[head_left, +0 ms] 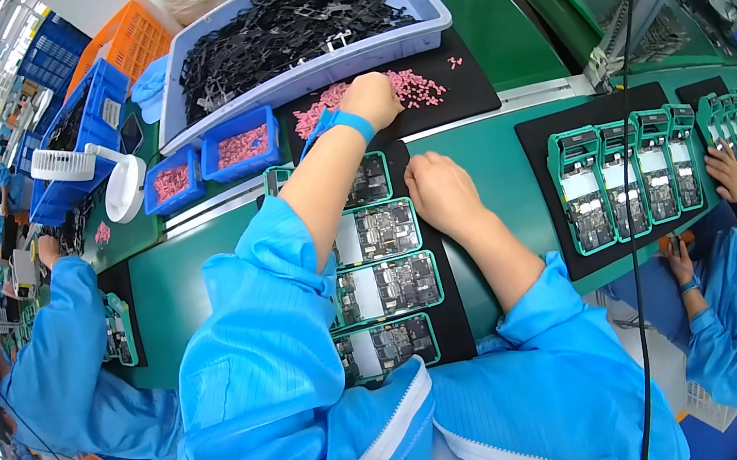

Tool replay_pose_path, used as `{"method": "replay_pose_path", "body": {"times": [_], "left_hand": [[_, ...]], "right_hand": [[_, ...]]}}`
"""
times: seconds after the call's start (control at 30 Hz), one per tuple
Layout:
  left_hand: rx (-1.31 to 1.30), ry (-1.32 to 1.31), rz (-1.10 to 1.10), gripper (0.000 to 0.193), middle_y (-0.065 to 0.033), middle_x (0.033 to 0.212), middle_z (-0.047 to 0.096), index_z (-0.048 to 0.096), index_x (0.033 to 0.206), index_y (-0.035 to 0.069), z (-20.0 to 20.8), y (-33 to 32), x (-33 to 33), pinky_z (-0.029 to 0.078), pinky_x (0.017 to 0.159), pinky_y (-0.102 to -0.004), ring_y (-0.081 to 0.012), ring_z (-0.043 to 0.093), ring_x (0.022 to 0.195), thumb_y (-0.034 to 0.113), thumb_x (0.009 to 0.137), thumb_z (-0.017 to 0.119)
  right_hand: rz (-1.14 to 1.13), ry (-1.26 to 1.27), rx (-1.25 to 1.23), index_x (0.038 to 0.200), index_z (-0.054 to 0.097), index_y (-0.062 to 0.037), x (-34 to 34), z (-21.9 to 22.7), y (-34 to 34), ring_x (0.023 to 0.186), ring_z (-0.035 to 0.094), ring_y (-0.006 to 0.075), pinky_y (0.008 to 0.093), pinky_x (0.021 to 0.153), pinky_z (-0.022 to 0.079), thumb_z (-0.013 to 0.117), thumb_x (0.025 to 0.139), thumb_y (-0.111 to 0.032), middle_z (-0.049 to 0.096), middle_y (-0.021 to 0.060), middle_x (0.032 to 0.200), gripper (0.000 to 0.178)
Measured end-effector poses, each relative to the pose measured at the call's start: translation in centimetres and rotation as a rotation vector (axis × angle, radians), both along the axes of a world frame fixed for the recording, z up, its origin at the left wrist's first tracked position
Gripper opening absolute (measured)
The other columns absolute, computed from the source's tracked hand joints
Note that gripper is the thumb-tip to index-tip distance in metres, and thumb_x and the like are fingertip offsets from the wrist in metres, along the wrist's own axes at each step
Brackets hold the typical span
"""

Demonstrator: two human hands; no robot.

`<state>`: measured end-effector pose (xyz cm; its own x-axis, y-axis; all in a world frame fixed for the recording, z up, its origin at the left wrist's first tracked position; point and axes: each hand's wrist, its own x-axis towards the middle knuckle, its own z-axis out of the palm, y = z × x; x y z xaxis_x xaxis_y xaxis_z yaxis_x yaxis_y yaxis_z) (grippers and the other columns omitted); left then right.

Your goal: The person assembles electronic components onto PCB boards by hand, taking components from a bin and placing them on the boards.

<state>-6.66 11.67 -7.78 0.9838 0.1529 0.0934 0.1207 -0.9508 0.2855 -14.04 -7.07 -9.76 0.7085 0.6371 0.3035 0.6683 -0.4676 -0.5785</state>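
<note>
My left hand (370, 100), with a blue strap (340, 124) at its wrist, is bent down over a loose pile of small pink pieces (418, 91) on a black mat (474, 91). Its fingers look curled together and their tips are hidden. My right hand (440, 186) is closer to me, fingers curled in, beside a column of green-framed circuit-board units (388, 229). Whether it holds anything small does not show. These units lie on another black mat (453, 328), partly covered by my left arm.
Behind the pile stands a large grey-blue bin (439, 15) of black parts. Two small blue trays (272, 129) hold pink pieces, near a white fan (125, 189). More green-framed units (622, 185) lie to the right. Co-workers sit either side; a black cable (644, 280) hangs at right.
</note>
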Motion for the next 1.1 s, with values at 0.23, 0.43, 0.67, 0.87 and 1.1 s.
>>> {"method": "replay_pose_path", "body": {"times": [0.23,0.43,0.67,0.87,1.1], "left_hand": [[0.025,0.134,0.001,0.017,-0.0232,0.086,0.065,0.07,0.08,0.001,1.1,-1.2,1.0,0.052,0.078,-0.0442,-0.0387,0.064,0.084,0.012,0.073,0.06],[0.168,0.136,-0.13,0.017,-0.0215,0.083,0.066,0.07,0.08,0.002,1.9,-1.6,0.1,0.053,0.076,-0.0439,-0.0373,0.065,0.084,0.011,0.074,0.058],[0.04,0.074,-0.347,0.011,-0.0165,0.077,0.066,0.068,0.078,0.004,5.6,-1.7,-6.9,0.051,0.071,-0.0404,-0.0329,0.064,0.076,0.012,0.071,0.063],[-0.134,0.116,-0.474,0.009,-0.0126,0.069,0.062,0.066,0.071,0.004,7.9,-4.4,-16.4,0.05,0.062,-0.0377,-0.0293,0.062,0.066,0.013,0.072,0.065],[-0.016,-0.001,-0.468,0.009,-0.0121,0.071,0.062,0.064,0.068,0.004,4.4,-7.1,-21.1,0.051,0.067,-0.0401,-0.0305,0.062,0.073,0.012,0.071,0.064]], "right_hand": [[0.009,-0.046,-0.005,0.078,0.056,-0.0001,0.5,-0.1,-0.4,0.078,0.059,0.0368,0.0455,0.071,0.049,0.055,0.078,-0.004,0.059,0.0194,0.079,0.004],[0.087,-0.036,-0.014,0.077,0.058,-0.0003,0.8,0.3,-0.8,0.078,0.06,0.0366,0.0445,0.073,0.05,0.056,0.078,-0.005,0.06,0.0192,0.079,0.005],[0.18,-0.037,0.013,0.077,0.061,-0.0012,1.8,0.4,-1.3,0.079,0.061,0.0367,0.0445,0.073,0.05,0.057,0.078,-0.009,0.061,0.019,0.079,0.008],[0.222,-0.087,0.012,0.075,0.061,-0.0026,2.3,0.6,-1.4,0.079,0.061,0.035,0.0435,0.073,0.049,0.059,0.077,-0.007,0.061,0.0165,0.079,0.005],[0.177,-0.054,0.006,0.077,0.062,-0.0023,1.6,0.5,-1.2,0.08,0.062,0.0356,0.0445,0.073,0.049,0.058,0.077,-0.008,0.063,0.0175,0.081,0.006]]}}
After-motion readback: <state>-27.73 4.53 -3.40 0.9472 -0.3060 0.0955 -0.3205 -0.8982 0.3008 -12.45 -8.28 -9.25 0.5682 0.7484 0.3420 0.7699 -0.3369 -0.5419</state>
